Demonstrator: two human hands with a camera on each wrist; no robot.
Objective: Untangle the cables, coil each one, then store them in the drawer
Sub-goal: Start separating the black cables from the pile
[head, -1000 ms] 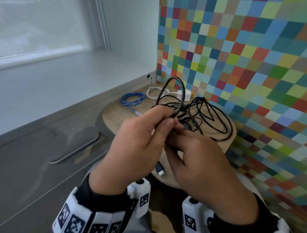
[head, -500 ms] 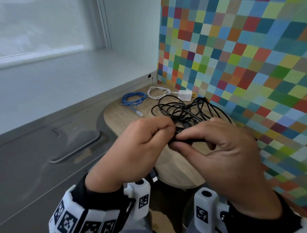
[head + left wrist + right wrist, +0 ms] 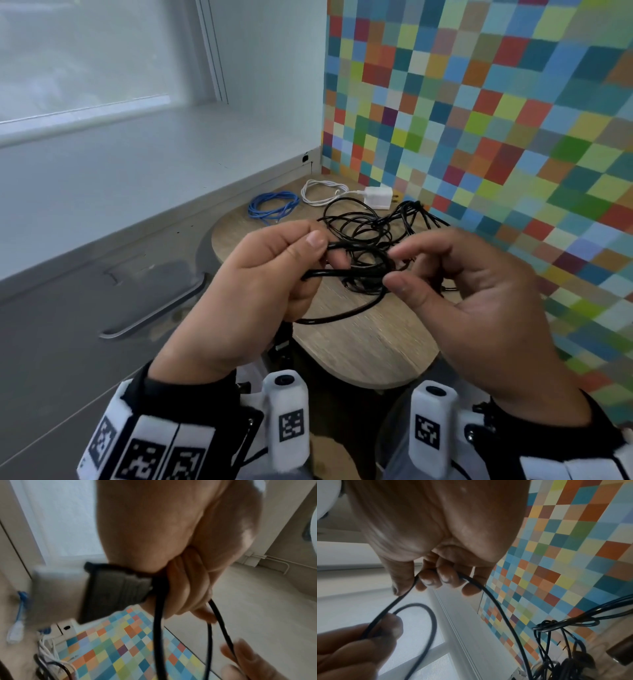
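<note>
A thick black cable [image 3: 346, 272] runs between both hands above the wooden table [image 3: 370, 346]. My left hand [image 3: 274, 274] grips loops of it in curled fingers; the left wrist view shows its grey plug [image 3: 111, 592] sticking out of the fist. My right hand [image 3: 442, 274] pinches the same black cable [image 3: 489, 593] between thumb and fingers. One loop [image 3: 342, 313] hangs below the hands. Behind them a tangle of thin black cables [image 3: 373, 222] lies on the table. A coiled blue cable [image 3: 272, 207] and a white cable with a charger [image 3: 376, 197] lie at the far end.
A grey cabinet front with a curved drawer handle [image 3: 154, 311] stands to the left of the table. A wall of coloured squares [image 3: 496, 120] borders the table on the right. A white ledge and window [image 3: 102, 137] lie beyond at the left.
The tall loop above the left hand has come down. The hands have drawn apart, the right one to the right, and a length of black cable is now stretched between them.
</note>
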